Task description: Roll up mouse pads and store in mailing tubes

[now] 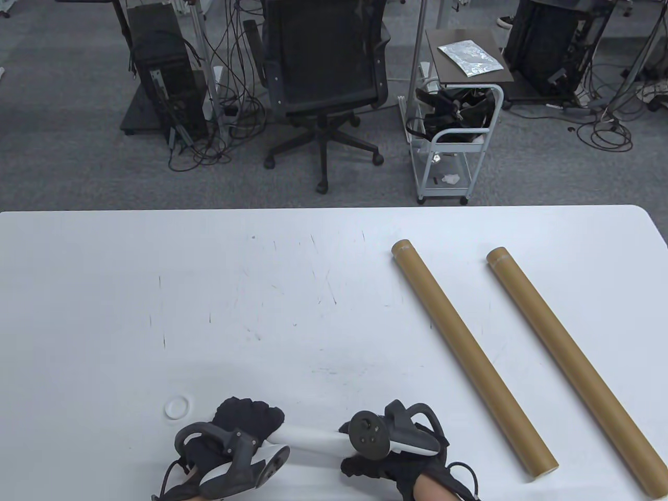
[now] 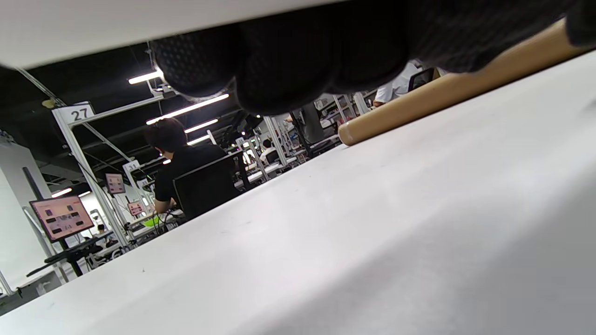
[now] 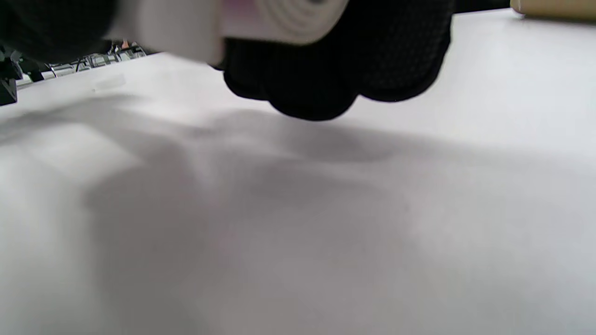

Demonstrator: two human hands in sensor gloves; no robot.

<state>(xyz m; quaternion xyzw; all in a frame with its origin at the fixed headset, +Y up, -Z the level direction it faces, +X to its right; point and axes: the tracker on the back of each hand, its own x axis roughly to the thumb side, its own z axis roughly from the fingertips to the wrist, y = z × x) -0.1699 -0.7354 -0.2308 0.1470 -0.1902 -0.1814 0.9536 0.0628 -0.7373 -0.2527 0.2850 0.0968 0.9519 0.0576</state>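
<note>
From the table view, both hands work at the near edge of the white counter (image 1: pixel 313 292). The left hand (image 1: pixel 245 422) and the right hand (image 1: pixel 386 459) each grip one end of a white rolled mouse pad (image 1: pixel 310 437), which lies almost parallel to the near edge. The fingers of both hands are curled around the roll. A small white cap (image 1: pixel 176 407) lies on the counter just beside the left hand, toward the left side. Two brown mailing tubes lie on the right half of the counter, side by side but apart: the inner tube (image 1: pixel 469 355) and the outer tube (image 1: pixel 571 370) both run from the middle toward the near right corner.

In the left wrist view, the gloved fingers (image 2: pixel 284 60) hang above the counter, curled together, and one mailing tube (image 2: pixel 442 95) lies behind them.

In the right wrist view, the gloved fingers (image 3: pixel 335 70) wrap the roll, whose spiral end (image 3: pixel 284 16) shows at the top.
</note>
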